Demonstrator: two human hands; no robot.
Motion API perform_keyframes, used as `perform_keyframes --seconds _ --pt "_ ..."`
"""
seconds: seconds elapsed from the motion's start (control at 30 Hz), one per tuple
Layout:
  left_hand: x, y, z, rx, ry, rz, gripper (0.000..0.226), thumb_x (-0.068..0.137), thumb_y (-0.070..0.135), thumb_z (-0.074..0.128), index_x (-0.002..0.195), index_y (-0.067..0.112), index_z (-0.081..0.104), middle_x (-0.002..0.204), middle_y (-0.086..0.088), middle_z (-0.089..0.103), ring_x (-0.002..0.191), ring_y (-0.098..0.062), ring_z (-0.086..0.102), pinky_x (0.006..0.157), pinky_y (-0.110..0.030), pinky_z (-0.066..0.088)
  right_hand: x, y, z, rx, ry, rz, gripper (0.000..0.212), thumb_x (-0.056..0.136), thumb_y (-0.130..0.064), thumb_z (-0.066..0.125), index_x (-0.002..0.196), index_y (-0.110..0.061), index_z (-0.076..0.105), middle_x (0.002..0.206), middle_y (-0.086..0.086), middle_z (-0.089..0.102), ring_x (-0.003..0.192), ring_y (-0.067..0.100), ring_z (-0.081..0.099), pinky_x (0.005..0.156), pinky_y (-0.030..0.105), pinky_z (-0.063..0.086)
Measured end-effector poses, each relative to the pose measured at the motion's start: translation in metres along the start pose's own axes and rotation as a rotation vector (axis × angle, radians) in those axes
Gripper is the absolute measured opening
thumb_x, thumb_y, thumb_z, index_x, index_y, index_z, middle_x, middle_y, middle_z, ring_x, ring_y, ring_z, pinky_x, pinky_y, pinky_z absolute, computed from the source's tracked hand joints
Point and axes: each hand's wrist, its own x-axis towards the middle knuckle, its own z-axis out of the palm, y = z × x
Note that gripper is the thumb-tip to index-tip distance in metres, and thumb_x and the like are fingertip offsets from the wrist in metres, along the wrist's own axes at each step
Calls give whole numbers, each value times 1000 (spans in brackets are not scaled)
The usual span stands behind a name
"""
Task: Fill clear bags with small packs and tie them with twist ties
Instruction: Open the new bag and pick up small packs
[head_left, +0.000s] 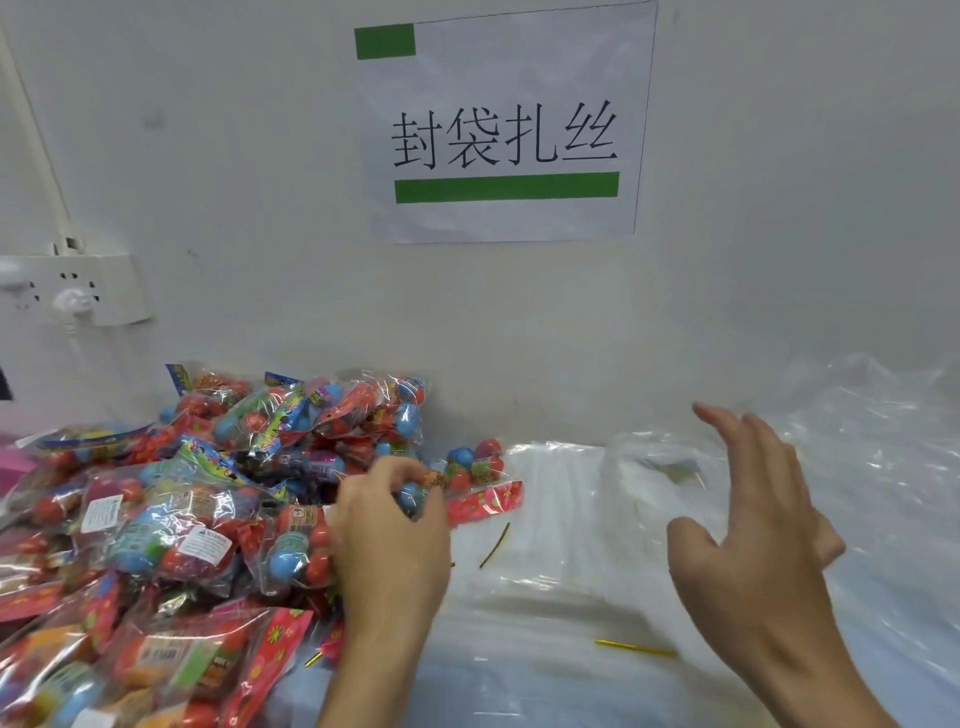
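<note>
Clear bags (550, 519) lie stacked flat on the bench (519, 675) at centre, with the heap of small packs (156, 493) at nine o'clock. Left hand (389, 530) curls its fingers round one pack (467, 475) at the heap's edge; right hand (753, 525) hovers open, fingers spread, over the bags at three o'clock. Slippery film may let several bags lift together, and loose twist ties (636, 648) could be swept off.

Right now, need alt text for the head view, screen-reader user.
A person's left hand pinches a small clear pack of red and blue balls at the edge of a heap of colourful packs, while the right hand hovers open over a stack of flat clear plastic bags. Gold twist ties lie loose nearby, below a white wall sign with green bars.
</note>
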Motion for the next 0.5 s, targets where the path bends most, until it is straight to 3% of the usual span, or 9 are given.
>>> perform_keyframes --seconds 0.03,0.1,0.2,0.27,0.33,0.43,0.5 --pt "2 -3 -3 106 95 -11 14 88 21 69 97 29 61 112 -1 57 103 -17 42 83 -31 35 -1 -2 1 4 28 -46 81 60 -20 39 138 -43 43 156 -5 32 152 18 19 116 45 10" --pt "2 -8 -7 322 131 -41 22 85 23 69 99 33 57 123 -1 51 117 -24 32 93 -42 31 -4 -4 6 19 79 -138 73 61 -14 42 128 -39 54 146 -5 44 143 19 36 112 46 17" --pt "-4 -11 -6 651 -7 -97 43 86 41 67 126 39 52 158 -1 21 145 -31 0 110 -56 18 -8 -6 15 65 134 -230 66 62 -9 45 118 -42 55 132 -9 49 126 15 49 104 40 23" --pt "-7 -13 -3 772 -121 -128 51 92 50 57 139 39 41 166 -2 -2 147 -42 -17 115 -60 12 -10 -6 21 89 142 -258 64 63 -7 47 115 -43 54 128 -10 50 121 9 48 101 36 24" --pt "-11 -15 -1 840 -200 -148 49 95 45 53 141 39 37 165 -2 -2 147 -46 -9 113 -56 17 -13 -3 27 94 127 -262 60 65 -7 47 115 -39 58 125 -10 52 120 5 45 99 35 25" --pt "-13 -14 -4 829 -182 -102 44 94 34 57 135 42 44 150 4 25 135 -34 23 101 -46 29 -16 0 32 90 74 -257 56 68 -9 47 114 -38 59 119 -12 53 114 0 45 96 35 29" --pt "-13 -10 -4 776 -148 -75 40 94 30 58 130 43 48 142 6 35 127 -30 33 98 -45 32 -16 1 33 89 44 -261 54 70 -10 46 112 -42 56 115 -14 53 111 0 45 95 33 30"
